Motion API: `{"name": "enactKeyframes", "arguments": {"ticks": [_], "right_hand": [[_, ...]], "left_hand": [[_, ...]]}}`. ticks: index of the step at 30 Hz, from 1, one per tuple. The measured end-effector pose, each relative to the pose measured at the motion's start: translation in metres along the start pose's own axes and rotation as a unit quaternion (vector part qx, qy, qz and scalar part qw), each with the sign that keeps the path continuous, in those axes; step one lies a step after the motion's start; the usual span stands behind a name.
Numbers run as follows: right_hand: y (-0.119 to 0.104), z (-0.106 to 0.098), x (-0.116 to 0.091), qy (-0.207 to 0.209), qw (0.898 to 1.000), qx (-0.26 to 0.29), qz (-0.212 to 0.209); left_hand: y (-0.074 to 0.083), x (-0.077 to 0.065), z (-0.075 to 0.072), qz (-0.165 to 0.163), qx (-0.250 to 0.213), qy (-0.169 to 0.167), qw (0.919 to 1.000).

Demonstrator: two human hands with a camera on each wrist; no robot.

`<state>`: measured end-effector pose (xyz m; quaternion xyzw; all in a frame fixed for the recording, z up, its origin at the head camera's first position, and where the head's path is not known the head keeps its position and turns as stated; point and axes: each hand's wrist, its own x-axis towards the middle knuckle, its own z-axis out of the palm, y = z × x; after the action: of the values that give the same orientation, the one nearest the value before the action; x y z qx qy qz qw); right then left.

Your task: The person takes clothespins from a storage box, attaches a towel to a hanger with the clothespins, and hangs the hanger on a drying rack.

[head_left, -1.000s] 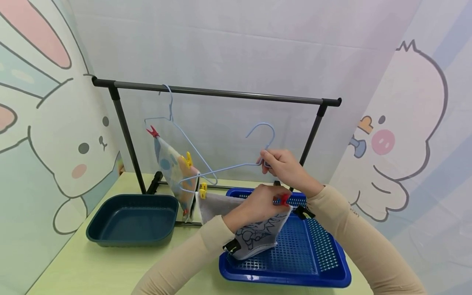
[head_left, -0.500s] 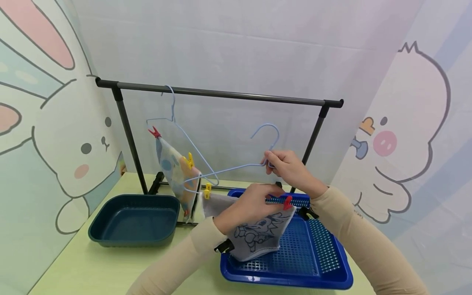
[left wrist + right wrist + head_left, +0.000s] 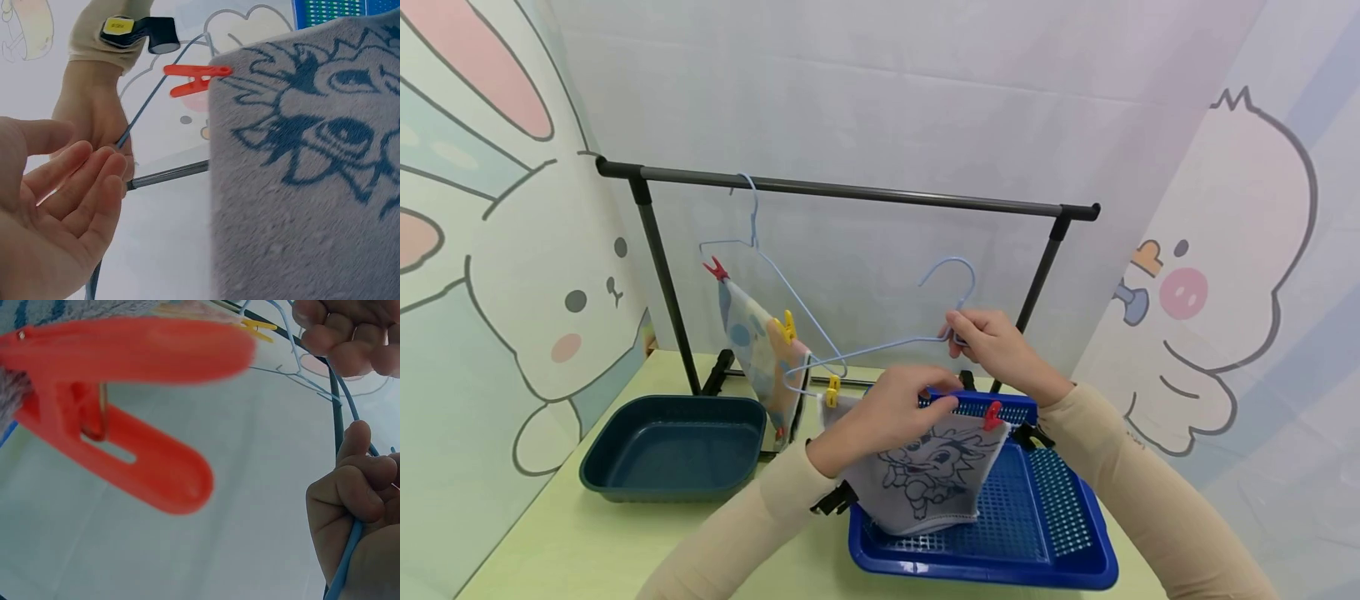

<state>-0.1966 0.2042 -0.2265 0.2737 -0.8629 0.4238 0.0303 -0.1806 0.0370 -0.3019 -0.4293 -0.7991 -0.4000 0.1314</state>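
My right hand (image 3: 992, 343) grips a light-blue wire hanger (image 3: 974, 282) at the base of its hook, holding it up in front of the rack. A grey towel (image 3: 936, 479) with a dark-line cartoon drawing hangs from its lower bar, pinned by a yellow clothespin (image 3: 832, 392) at the left and a red clothespin (image 3: 992, 415) at the right corner. That red clothespin looms large in the right wrist view. My left hand (image 3: 887, 417) is in front of the towel's top edge, covering part of it, its fingers loosely bent and holding nothing, as the left wrist view confirms.
A black rack (image 3: 880, 196) stands behind, with another blue hanger (image 3: 754, 218) carrying a pastel towel (image 3: 745, 333) with red and yellow clothespins. A dark teal basin (image 3: 673, 492) stands at the left. The blue basket (image 3: 985, 571) sits below the grey towel.
My left hand has let go of the red clothespin and drawn back to the left. The hanger, towel and right hand have shifted slightly right.
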Motion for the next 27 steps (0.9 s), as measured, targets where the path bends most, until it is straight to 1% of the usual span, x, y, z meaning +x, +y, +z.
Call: {"name": "enactKeyframes", "arguments": {"ticks": [4,8,10,15,19,21,23,24,27], "right_hand": [[0.012,-0.002,0.001,0.003,1.0,0.002,0.001],[0.027,-0.004,0.003,0.0,1.0,-0.006,0.004],[0.032,-0.005,0.003,-0.002,1.0,-0.012,0.004],[0.036,-0.006,0.0,0.007,1.0,-0.017,0.0],[0.036,-0.008,-0.002,0.009,1.0,-0.013,0.003],[0.037,-0.009,-0.003,0.007,1.0,-0.011,0.007],[0.039,-0.009,-0.005,0.006,1.0,-0.011,0.011],[0.04,-0.009,-0.006,0.006,1.0,-0.009,0.013],[0.042,-0.009,-0.01,0.012,1.0,-0.006,0.017]], "left_hand": [[0.003,0.0,-0.01,0.01,0.002,0.033,0.9994],[0.004,0.0,-0.022,0.029,-0.012,0.083,0.996],[0.004,0.001,-0.027,0.037,-0.012,0.107,0.9935],[0.003,0.002,-0.035,0.046,0.03,0.15,0.9872],[-0.001,0.004,-0.038,0.041,0.062,0.179,0.981],[-0.004,0.005,-0.038,0.024,0.08,0.18,0.9801],[-0.006,0.005,-0.037,-0.005,0.101,0.164,0.9812],[-0.008,0.006,-0.036,-0.021,0.109,0.15,0.9825],[-0.01,0.007,-0.033,-0.069,0.113,0.093,0.9868]]}}
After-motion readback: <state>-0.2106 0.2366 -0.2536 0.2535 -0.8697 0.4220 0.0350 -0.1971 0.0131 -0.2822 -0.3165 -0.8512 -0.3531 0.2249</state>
